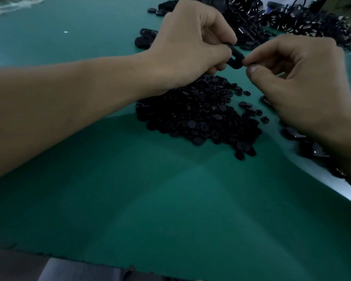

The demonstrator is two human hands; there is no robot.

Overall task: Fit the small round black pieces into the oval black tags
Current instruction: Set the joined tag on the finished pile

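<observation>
The step in hand is the fitting itself: one piece is being brought to one tag, above the supply.

The left hand (pixel 190 43) grips an oval black tag (pixel 235 58). Thumb and curled fingers close on its far end, so the near, rounded end stands free, out of the grip and pointing to the other hand. The right hand (pixel 298 78) is closed into a narrow pinch, thumb against forefinger. Between these fingertips (pixel 251 67) only a dark bit shows, touching the free end of the tag. I take it for a small round black piece (pixel 245 62), but it is too small to tell its shape.

The next move, I judge, calls for setting the piece square over its seat in the tag and pressing it in with the thumb, while the left grip keeps the tag from turning. I cannot tell whether the piece is already partly seated.

The tag looks matt black and flat, with a long opening through its free part; the mat shows through it.

Directly under both grips lies the pile of small round black pieces (pixel 197 116) on the green mat (pixel 170 199). Beyond the left grip lie some more oval tags (pixel 145 38), and under the right wrist lie other dark parts (pixel 304 138), which are blurred.
</observation>
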